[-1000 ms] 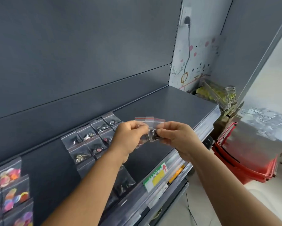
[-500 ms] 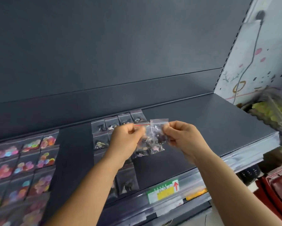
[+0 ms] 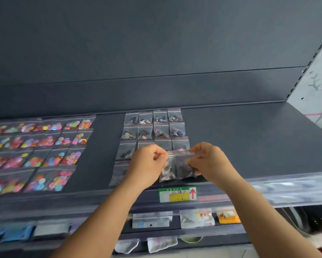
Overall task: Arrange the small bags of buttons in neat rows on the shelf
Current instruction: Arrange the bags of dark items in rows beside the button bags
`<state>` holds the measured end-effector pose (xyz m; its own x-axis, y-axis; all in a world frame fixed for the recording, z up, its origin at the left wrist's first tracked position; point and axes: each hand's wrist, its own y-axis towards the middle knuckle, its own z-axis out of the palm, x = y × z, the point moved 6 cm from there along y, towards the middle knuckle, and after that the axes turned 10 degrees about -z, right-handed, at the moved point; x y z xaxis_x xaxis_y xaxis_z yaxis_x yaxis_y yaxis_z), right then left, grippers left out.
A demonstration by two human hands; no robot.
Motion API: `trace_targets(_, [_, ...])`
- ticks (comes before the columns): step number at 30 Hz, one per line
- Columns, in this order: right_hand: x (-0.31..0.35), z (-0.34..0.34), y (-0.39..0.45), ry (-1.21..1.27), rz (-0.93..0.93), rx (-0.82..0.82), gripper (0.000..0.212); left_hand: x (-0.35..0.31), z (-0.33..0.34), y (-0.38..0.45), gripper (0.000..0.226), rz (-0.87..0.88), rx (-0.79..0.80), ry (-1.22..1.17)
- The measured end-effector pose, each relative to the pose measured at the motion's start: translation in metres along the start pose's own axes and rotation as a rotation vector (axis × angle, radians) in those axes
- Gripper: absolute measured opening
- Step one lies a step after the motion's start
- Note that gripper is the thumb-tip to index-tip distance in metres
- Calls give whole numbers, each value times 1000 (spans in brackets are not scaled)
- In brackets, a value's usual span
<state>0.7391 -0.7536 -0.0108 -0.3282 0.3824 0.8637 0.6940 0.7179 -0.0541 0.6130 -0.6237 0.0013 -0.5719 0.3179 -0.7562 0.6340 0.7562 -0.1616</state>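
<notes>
Bags of dark buttons (image 3: 153, 127) already lay in tidy rows near the middle of the shelf (image 3: 249, 138), and your job looked partly done. You had three full rows of four, and a fourth row at the front had only started, though your hands hid most of it. Your left hand (image 3: 147, 164) pinched the left top corner of a small clear bag (image 3: 177, 168) and your right hand (image 3: 208, 161) pinched its right side, so both hands gripped that one bag. You held it up just above the front part of the shelf, right in front of the rows, and it was not lying down yet. I think it belonged in the front row, next to the bags already there. To the left, well apart from the dark ones, bags of bright buttons (image 3: 44, 146) sat in their own rows. The right side of the shelf was bare grey. A green and yellow price tag (image 3: 177, 194) with a red arrow sat on the front edge below your hands. Nothing stood between the bag and the shelf, but your own hands covered the spot, so I could not tell how much room was left there.
</notes>
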Motion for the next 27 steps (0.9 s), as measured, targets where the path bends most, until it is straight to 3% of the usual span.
trace_targets(6, [8,2,-4,-331,-153,-17,40,-9,-7,-10,32,167,-208,352])
trace_targets(8, [14,0,-7,-390,-225,-24,38,-10,-7,-15,32,210,-233,377])
trace_targets(14, [21,14,-16,-507,-380,103,9,-3,13,-27,28,316,-92,470])
trace_targets(19, [23,21,-18,-464,-398,155,20,0,11,-28,25,353,-41,467])
trace_targets(27, [25,22,-17,-523,-403,165,15,-2,12,-29,29,370,-16,487])
